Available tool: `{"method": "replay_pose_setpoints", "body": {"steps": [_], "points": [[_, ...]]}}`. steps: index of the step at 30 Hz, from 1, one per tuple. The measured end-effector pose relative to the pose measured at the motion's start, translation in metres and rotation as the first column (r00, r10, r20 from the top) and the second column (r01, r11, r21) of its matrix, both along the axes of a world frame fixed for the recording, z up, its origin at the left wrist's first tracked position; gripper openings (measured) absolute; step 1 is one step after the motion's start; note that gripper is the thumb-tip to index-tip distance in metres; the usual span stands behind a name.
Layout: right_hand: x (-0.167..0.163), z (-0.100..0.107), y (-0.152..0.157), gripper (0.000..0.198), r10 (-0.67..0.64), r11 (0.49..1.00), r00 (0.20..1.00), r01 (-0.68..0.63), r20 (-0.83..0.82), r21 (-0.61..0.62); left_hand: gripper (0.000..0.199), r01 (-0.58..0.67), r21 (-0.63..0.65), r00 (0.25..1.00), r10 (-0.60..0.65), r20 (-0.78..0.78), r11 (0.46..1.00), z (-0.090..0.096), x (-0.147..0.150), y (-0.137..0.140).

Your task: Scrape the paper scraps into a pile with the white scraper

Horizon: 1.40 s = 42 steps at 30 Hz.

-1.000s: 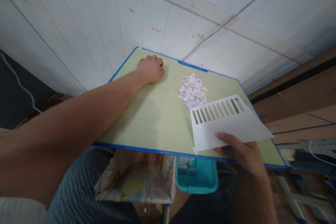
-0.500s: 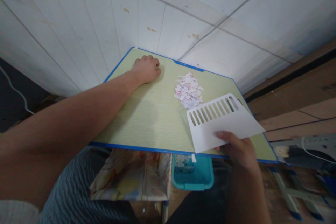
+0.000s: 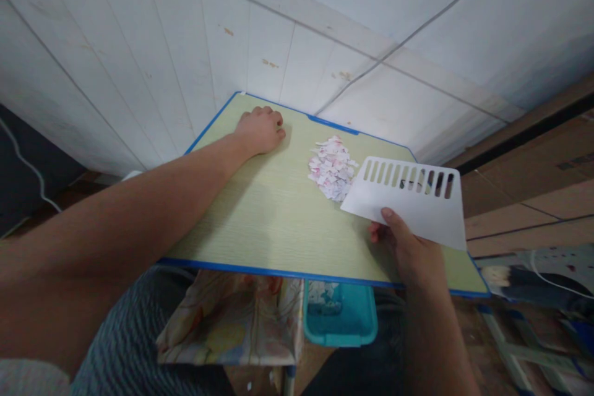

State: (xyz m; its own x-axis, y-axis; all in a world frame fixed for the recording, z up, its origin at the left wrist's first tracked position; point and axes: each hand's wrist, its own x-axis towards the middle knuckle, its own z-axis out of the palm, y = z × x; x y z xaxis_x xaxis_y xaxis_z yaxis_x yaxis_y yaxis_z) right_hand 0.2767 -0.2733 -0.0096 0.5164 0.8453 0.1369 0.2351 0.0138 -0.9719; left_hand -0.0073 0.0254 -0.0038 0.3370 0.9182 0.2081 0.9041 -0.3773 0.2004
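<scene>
In the head view my right hand [image 3: 413,250] grips a flat white plate with a row of slots [image 3: 413,207], thumb on top and fingers beneath. The plate is tilted over the right side of the green tabletop [image 3: 278,229]. Its left corner is at the lower right edge of a heap of small white and pinkish paper scraps [image 3: 331,167]. To the left of the heap my left hand [image 3: 260,130] rests on the tabletop, its fingers curled in and nothing visible in them.
Below the table's near edge sits a turquoise bin [image 3: 341,322] with pale scraps inside. Patterned cloth [image 3: 232,328] hangs left of it, between my legs. A white wall [image 3: 260,31] with a grey cable [image 3: 417,31] stands behind the table. Cardboard boxes [image 3: 533,192] are at the right.
My right hand has turned the slotted plate and raised it slightly; its slotted edge now faces the wall. A scrap at the table's near edge above the bin is gone. My left hand stays put.
</scene>
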Motion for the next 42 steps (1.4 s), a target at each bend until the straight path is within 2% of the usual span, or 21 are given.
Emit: {"method": "replay_pose_setpoints", "body": {"steps": [3, 7, 11, 14, 18, 22, 30, 36, 40, 42], "points": [[-0.016, 0.008, 0.014, 0.050, -0.034, 0.999, 0.996, 0.036, 0.085, -0.018, 0.052, 0.003, 0.014, 1.000, -0.003, 0.005, 1.000, -0.002, -0.001, 0.002], [-0.029, 0.013, 0.029, 0.054, 0.005, 0.998, 0.978, 0.008, 0.208, -0.061, 0.052, 0.008, 0.010, 1.000, -0.009, 0.016, 1.000, -0.003, -0.002, 0.004], [-0.033, 0.017, 0.031, 0.049, 0.073, 0.995, 0.969, -0.054, 0.235, -0.085, 0.054, 0.009, 0.001, 1.000, -0.009, 0.015, 1.000, -0.002, -0.001, 0.003], [-0.034, 0.019, 0.028, 0.046, 0.051, 0.997, 0.965, -0.033, 0.258, -0.071, 0.054, 0.010, 0.007, 1.000, -0.010, 0.017, 1.000, -0.001, -0.001, 0.001], [-0.033, 0.014, 0.026, 0.044, 0.052, 0.998, 0.961, -0.038, 0.271, -0.056, 0.054, 0.018, 0.003, 1.000, -0.018, 0.026, 1.000, -0.001, -0.002, 0.000], [-0.030, 0.008, 0.026, 0.045, -0.050, 0.998, 0.967, 0.054, 0.249, -0.011, 0.055, 0.020, -0.001, 0.999, -0.019, 0.037, 1.000, -0.001, -0.002, 0.000], [-0.030, 0.012, 0.022, 0.045, -0.081, 0.996, 0.976, 0.084, 0.202, -0.009, 0.056, 0.014, 0.003, 0.999, -0.015, 0.037, 1.000, -0.001, -0.002, 0.000], [-0.022, 0.009, 0.015, 0.049, 0.051, 0.999, 0.961, -0.045, 0.272, -0.029, 0.056, 0.010, -0.005, 1.000, -0.010, 0.027, 1.000, 0.001, -0.002, -0.002], [-0.022, 0.006, 0.016, 0.047, -0.068, 0.997, 0.969, 0.054, 0.238, 0.063, 0.055, 0.023, -0.006, 0.999, -0.023, 0.036, 1.000, 0.003, -0.003, -0.004], [-0.024, 0.006, 0.017, 0.047, -0.063, 0.997, 0.967, 0.051, 0.246, 0.052, 0.055, 0.022, -0.008, 0.999, -0.022, 0.039, 1.000, 0.003, -0.003, -0.004]]}}
